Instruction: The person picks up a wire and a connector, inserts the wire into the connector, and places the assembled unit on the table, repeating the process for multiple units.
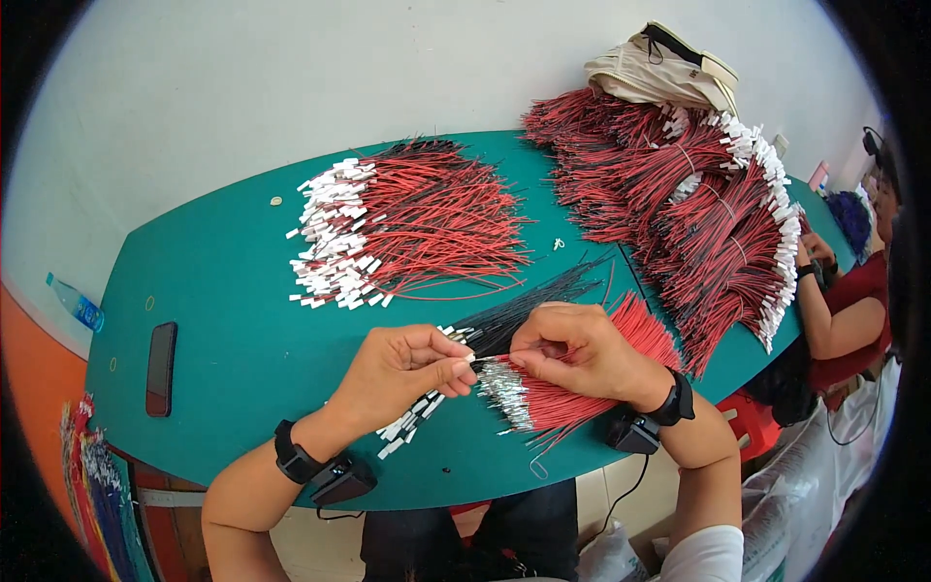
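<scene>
My left hand (396, 376) pinches a small white plug housing (470, 358) between thumb and fingertips. Close to it on the right, my right hand (580, 351) grips a thin wire (491, 358) whose tip points at the housing; whether it is inside I cannot tell. Beneath and beside the right hand lies a bundle of red wires (635, 339) with silvery crimped ends (511, 398). Black wires (519, 312) fan out behind both hands. White housings (400, 427) on their near ends show beneath my left hand, which partly covers them.
A pile of red and black wires (436, 228) with white plugs lies mid-table. Bigger tied bundles (679, 209) fill the right side, a beige bag (662, 73) on top. A phone (162, 369) and a plastic bottle (76, 303) are left. Another person's arm (829, 315) rests at the right edge.
</scene>
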Demonstrator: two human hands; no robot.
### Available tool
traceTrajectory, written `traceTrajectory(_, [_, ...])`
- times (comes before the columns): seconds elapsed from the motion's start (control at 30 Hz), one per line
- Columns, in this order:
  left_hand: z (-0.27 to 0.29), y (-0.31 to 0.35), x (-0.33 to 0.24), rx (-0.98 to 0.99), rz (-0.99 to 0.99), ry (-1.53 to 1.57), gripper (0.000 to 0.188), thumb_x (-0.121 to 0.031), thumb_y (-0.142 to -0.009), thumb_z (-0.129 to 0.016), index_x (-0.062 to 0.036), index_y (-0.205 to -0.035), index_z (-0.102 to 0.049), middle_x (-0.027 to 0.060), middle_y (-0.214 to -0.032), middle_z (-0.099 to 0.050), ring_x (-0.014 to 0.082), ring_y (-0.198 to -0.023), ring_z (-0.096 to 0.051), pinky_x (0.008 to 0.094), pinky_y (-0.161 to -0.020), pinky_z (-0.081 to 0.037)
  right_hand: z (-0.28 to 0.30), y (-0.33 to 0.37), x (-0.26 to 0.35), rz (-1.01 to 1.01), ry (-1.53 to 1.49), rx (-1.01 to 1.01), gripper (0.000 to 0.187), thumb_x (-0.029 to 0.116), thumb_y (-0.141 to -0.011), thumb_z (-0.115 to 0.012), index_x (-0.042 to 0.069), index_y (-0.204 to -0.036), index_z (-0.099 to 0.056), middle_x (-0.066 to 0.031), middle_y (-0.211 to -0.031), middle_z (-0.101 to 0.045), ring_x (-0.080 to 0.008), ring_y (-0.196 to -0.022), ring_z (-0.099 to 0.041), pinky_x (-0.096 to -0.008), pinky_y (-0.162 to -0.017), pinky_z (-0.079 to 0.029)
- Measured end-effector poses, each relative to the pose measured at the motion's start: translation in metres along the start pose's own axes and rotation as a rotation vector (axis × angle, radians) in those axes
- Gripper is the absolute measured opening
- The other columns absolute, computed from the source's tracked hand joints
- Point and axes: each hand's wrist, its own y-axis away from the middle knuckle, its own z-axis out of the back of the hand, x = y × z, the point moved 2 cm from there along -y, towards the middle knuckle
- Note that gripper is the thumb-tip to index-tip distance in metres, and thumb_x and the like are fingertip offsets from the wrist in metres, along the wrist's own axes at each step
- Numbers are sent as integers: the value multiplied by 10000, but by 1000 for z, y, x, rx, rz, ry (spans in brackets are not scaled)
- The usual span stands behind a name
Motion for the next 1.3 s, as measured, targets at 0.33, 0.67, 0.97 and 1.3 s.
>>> traceTrajectory(0.33, [-4,-2,1,-1,16,-5,164,-70,-916,-643,56,-1020,-640,131,-872,-698,160,-791,-685,265,-709,-563,3,2,-2,26,20,0,101,51,-797,-708,20,-848,-626,-74,-762,-607,-203,-640,-567,-309,-536,-444])
traceTrajectory(0.67, [-12,-2,1,-26,-10,-9,136,-25,-896,-654,56,-1004,-648,122,-868,-698,148,-802,-682,257,-721,-565,2,4,-4,19,6,21,85,28,-794,-717,20,-859,-663,-50,-729,-601,-149,-613,-550,-280,-520,-412])
traceTrajectory(0.97, [-20,-4,2,-65,-97,-197,130,3,-882,-660,64,-997,-657,117,-884,-703,143,-823,-684,255,-730,-569,3,9,-7,-63,-59,44,91,27,-796,-714,22,-877,-673,-57,-712,-597,-145,-570,-538,-273,-500,-407])
traceTrajectory(1.3, [-21,-1,-4,-50,-171,-437,141,-5,-885,-659,71,-1005,-661,114,-905,-702,128,-825,-684,237,-721,-556,0,6,-2,48,-29,29,79,51,-811,-689,22,-855,-629,-84,-685,-565,-213,-589,-560,-328,-514,-425])
